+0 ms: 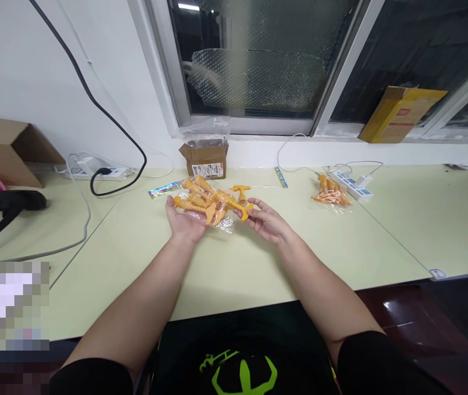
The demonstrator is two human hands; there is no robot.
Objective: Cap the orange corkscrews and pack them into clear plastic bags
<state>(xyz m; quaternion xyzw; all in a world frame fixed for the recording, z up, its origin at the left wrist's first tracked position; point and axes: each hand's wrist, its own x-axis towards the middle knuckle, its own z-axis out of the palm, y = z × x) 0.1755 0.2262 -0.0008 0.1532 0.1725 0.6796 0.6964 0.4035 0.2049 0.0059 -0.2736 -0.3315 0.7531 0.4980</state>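
Observation:
My left hand lies palm up under a clear plastic bag of orange plastic toy parts, held just above the pale green table. My right hand pinches the end of one orange toy piece that sticks out of the bag at its right side. Another loose orange piece lies on the table just behind the bag.
A small open cardboard box stands behind the bag. A second bag of orange parts lies at right by a white power strip. Another power strip with a black cable, a large brown box and a yellow box also surround.

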